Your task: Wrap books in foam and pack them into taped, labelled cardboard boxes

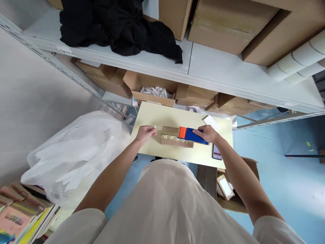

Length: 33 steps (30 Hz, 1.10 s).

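While the left hand pinches the clear tape end and the right hand grips the blue tape holder over the small box on the table, the tape might twist and stick crooked.

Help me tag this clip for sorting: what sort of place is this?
Probably a stockroom or packing area. Metal shelving carries cardboard boxes, and at a small table the right hand runs a blue tape dispenser over a taped package while the left hand pulls the tape's end.
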Tool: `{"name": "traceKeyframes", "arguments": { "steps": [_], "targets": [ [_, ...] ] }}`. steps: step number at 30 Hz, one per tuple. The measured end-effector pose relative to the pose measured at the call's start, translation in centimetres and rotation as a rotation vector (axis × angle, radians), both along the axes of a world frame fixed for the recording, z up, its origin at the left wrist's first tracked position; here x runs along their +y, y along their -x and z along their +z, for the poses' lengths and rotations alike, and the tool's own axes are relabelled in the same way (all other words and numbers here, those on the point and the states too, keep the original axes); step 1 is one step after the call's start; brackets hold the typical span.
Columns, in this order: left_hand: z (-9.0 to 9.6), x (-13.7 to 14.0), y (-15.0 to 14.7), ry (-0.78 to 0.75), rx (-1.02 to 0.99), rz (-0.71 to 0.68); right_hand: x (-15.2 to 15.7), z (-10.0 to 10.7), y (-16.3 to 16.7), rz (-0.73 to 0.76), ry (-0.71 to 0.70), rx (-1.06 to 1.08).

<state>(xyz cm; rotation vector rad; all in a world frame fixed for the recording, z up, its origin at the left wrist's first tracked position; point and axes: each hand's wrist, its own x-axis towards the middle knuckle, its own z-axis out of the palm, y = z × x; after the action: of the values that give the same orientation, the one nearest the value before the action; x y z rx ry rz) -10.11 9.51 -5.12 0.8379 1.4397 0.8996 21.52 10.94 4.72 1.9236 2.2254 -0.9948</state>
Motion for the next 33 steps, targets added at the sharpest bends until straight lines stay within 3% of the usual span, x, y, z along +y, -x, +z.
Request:
{"name": "traceKeyframes", "arguments": {
  "steps": [5, 12, 18, 23, 26, 29, 31, 33],
  "targets": [
    [-2.8, -0.7, 2.1, 0.016, 0.034, -0.004, -0.1, -0.3, 1.0, 0.066, 0.034, -0.169],
    [-7.9, -0.9, -0.2, 0.011, 0.090, -0.004, 0.2, -0.7, 3.4, 0.089, 0.031, -0.360],
    [-9.7, -1.6, -3.0, -0.007, 0.196, -0.057, 0.0, -0.9, 3.7, 0.063, 0.043, -0.392],
    [-11.1, -2.6, -2.7, 0.007, 0.360, -0.094, -0.1, -0.9, 4.0, 0.042, 0.055, -0.405],
    [-10.6, -3.0, -1.9, 0.009, 0.380, -0.182, -0.2, -0.8, 4.0, 0.047, 0.061, -0.415],
    [-7.9, -2.7, -1.5, -0.158, 0.411, -0.340, -0.3, -0.8, 4.0, 0.050, 0.057, -0.415],
    [-5.4, -2.0, -2.1, -0.451, 0.580, -0.648, -0.3, -0.8, 4.0, 0.052, 0.056, -0.412],
    [-3.3, -1.2, -3.3, -0.619, 0.772, -0.860, -0.3, -0.7, 4.0, 0.059, 0.061, -0.413]
  ]
}}
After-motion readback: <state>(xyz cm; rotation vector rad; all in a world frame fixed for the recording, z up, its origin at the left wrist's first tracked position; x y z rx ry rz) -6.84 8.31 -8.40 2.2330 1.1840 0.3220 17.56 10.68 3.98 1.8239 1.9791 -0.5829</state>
